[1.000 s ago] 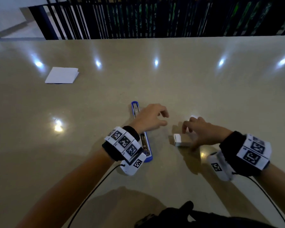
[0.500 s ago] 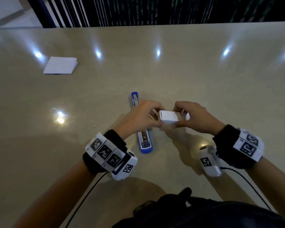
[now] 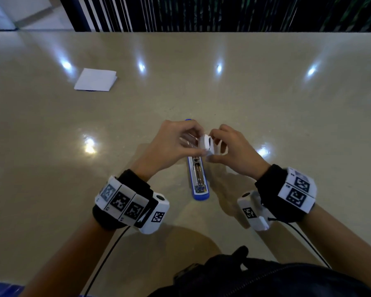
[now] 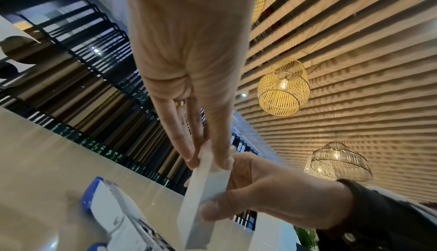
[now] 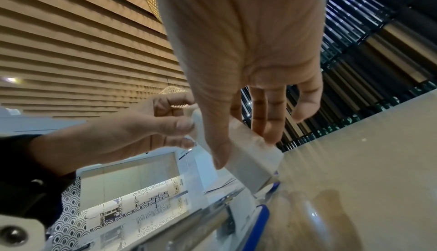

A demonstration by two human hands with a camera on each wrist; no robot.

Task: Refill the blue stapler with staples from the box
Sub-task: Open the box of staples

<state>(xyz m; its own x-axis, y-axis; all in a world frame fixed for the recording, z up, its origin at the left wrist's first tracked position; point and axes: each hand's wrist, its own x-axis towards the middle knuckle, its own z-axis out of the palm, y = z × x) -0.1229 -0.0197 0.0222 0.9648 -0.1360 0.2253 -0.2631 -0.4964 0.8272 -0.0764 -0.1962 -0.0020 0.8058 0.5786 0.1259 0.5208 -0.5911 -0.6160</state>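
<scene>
I judge the box-opening step in hand: my left hand (image 3: 169,144) and right hand (image 3: 234,151) both pinch the small white box (image 3: 208,144) above the open blue stapler (image 3: 198,179) on the desk (image 3: 266,108); next, draw out a staple strip.

A folded white sheet of paper (image 3: 95,79) is lying on the glossy beige stone surface (image 3: 266,108), toward its far left. Dark vertical railing bars (image 3: 201,13) are standing behind the far edge. Woven yellow wicker pendant lamps (image 4: 283,87) are glowing under a slatted wooden ceiling (image 4: 354,49).
</scene>
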